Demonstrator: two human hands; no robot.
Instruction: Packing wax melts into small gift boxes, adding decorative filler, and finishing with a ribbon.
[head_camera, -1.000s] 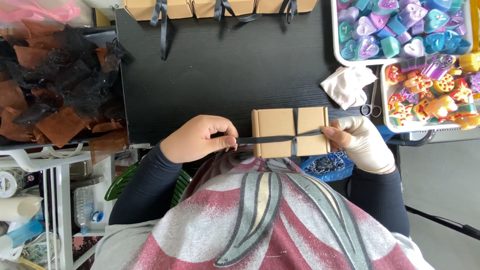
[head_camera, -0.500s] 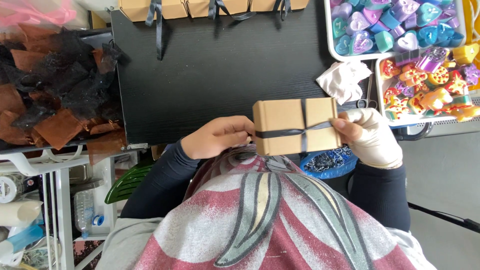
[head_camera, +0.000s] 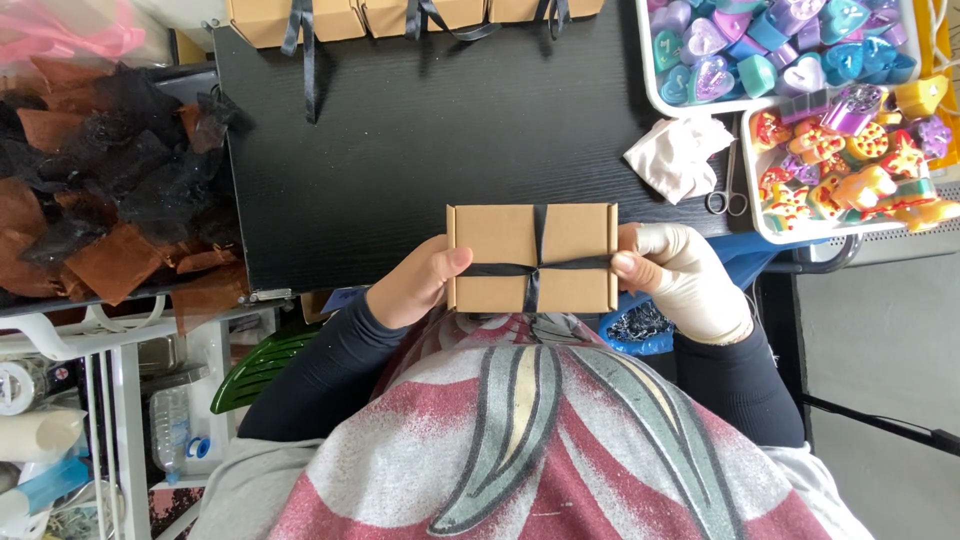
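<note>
Head view showed a small brown box (head_camera: 531, 258) held flat just above the near edge of the black table (head_camera: 420, 150), between the person's chest and the tabletop. The bare left hand (head_camera: 420, 285) gripped the box's left side, thumb on top, and the gloved right hand (head_camera: 685, 280) gripped its right side, each hand closed on the box with the box's width between them. A black ribbon (head_camera: 535, 268) already ran across the box both ways and crossed near the middle of the top; no bow or knot could be made out there, so the wrapping looked laid on but, as a judgement, not yet tied off. Beyond the box, at the table's far edge, stood a row of like boxes (head_camera: 330, 18) with black ribbons hanging from them, seemingly finished. Right of the box lay a crumpled white cloth (head_camera: 678, 155) and scissors (head_camera: 728, 195), and further right two white trays (head_camera: 760, 232) of coloured shaped pieces. Left of the box, past the table's edge, lay a heap of brown and black fabric (head_camera: 100, 200).
</note>
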